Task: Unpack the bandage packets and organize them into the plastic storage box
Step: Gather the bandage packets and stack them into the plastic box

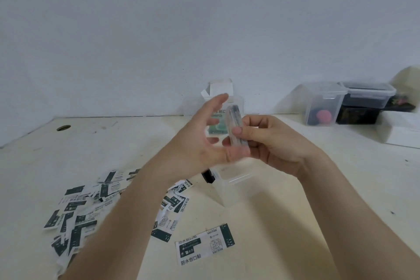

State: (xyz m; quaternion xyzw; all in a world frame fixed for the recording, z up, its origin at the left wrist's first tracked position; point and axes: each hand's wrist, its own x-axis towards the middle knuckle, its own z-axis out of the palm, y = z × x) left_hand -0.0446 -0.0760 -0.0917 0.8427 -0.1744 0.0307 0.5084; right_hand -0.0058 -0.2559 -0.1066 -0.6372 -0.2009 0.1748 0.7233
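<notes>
Right hand (270, 143) fingers pinch a stack of bandage packets (236, 116) above the plastic storage box (234, 188). Left hand (200, 141) is open, fingers spread beside the stack. Many loose packets (77, 216) lie on the surface (318, 188), so most sorting is likely left.

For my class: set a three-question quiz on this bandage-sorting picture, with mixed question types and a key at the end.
1. True or false: the right hand grips a stack of packets.
2. Which lies nearest the camera? A) single packet B) open carton C) clear box
3. Fill in: the loose packets lie on the person's ____ side of the table.
Key: 1 true; 2 A; 3 left.
</notes>
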